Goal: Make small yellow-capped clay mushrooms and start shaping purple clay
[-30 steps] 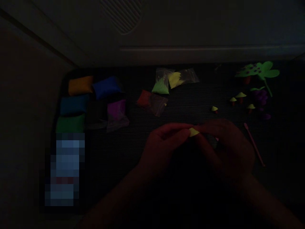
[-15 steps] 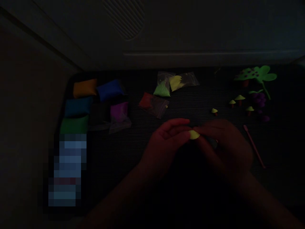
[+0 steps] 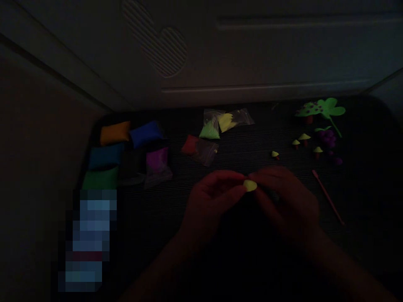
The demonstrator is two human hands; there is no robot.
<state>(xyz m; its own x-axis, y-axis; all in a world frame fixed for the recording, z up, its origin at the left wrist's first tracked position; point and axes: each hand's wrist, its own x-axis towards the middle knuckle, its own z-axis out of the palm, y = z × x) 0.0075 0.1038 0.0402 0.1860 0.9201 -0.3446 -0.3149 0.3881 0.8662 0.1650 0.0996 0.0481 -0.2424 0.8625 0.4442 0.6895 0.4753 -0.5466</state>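
The scene is very dark. My left hand (image 3: 209,203) and my right hand (image 3: 285,201) meet over a dark ribbed mat (image 3: 176,209), fingertips pinched together on a small yellow piece of clay (image 3: 250,185). Both hands hold it between thumb and fingers, just above the mat's middle.
Several coloured clay packs (image 3: 126,153) lie at the left. Small bags of green, yellow (image 3: 220,122) and red clay (image 3: 197,147) sit behind my hands. Little yellow-capped mushrooms (image 3: 304,140), a green clay tree (image 3: 319,110) and purple grapes (image 3: 327,137) stand at the right. A thin pink tool (image 3: 327,197) lies nearby.
The view has tilted, so everything sits lower and a little left in the frame. My fingers have shifted slightly around the yellow clay, which stays pinched between both hands.
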